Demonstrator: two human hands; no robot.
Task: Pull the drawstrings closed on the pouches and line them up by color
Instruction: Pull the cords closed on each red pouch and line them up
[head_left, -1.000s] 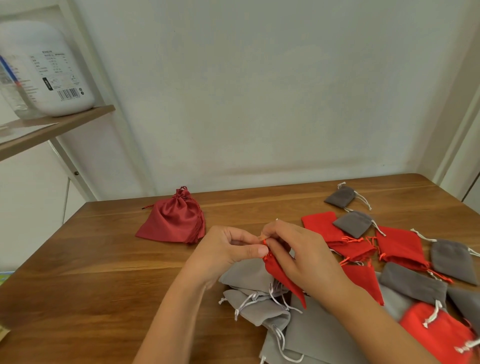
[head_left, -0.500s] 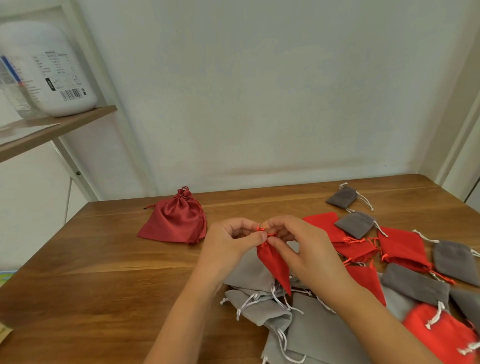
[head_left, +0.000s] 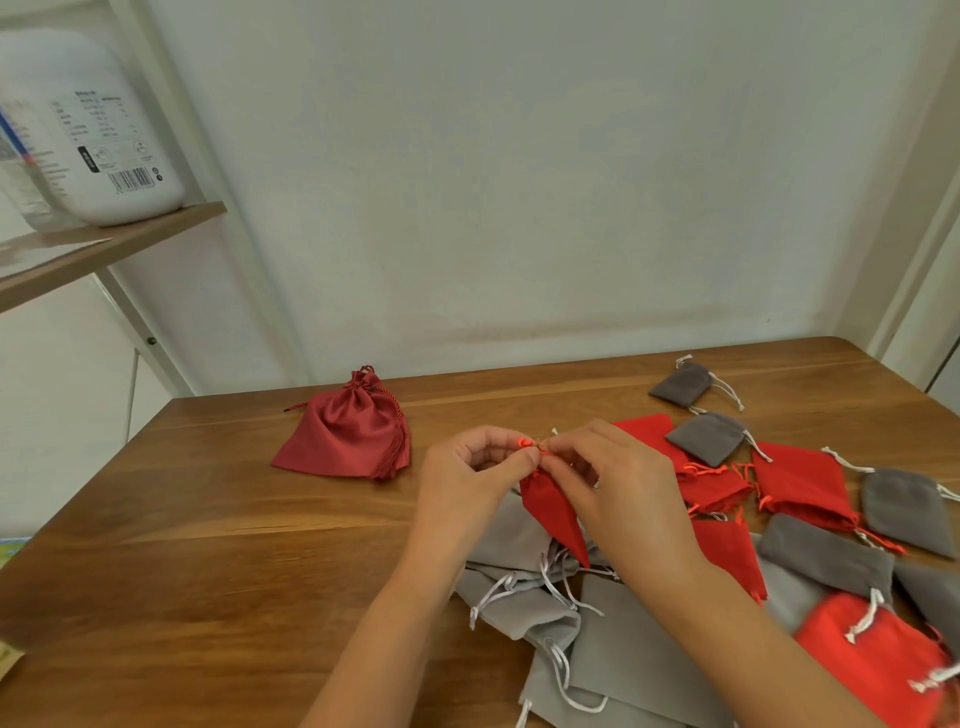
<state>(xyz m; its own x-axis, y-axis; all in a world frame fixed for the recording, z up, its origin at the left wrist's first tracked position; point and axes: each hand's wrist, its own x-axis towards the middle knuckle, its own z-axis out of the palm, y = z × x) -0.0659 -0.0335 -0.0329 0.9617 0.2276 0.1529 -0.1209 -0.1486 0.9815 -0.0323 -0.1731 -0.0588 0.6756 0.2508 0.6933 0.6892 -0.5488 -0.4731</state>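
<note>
Two hands work over the tabletop (head_left: 208, 545), near centre.

One small red pouch (head_left: 553, 514) hangs between them, clear of the wood. Its mouth is up and its bottom corner hangs over the grey heap. The top looks gathered narrow.

Left hand (head_left: 467, 478): grip pinched, thumb against forefinger on the orange-red drawstring (head_left: 525, 443) at the pouch mouth, other fingers curled.

Right hand (head_left: 623, 493): grip also pinching that cord, just right of the left thumb. The fingertips of the two hands nearly touch.

Counts on the tabletop:
- Dark red satin pouch (head_left: 340, 439): one, left of the hands and well apart, cinched, tassel down its right side.
- Bright red pouches (head_left: 800, 483): five in view right of the hands, several overlapping. The nearest has a pale cord.
- Dark grey pouches (head_left: 709, 436): five, scattered among the reds from the far right to the near right. One is cut by the right edge.
- Light grey pouches (head_left: 639, 660): a heap under the wrists, at least three. The overlap blocks an exact count. White cords trail loose.

Off the tabletop, far left: one shelf (head_left: 119, 239) with one white container (head_left: 88, 130) on it, barcode label facing out.
</note>
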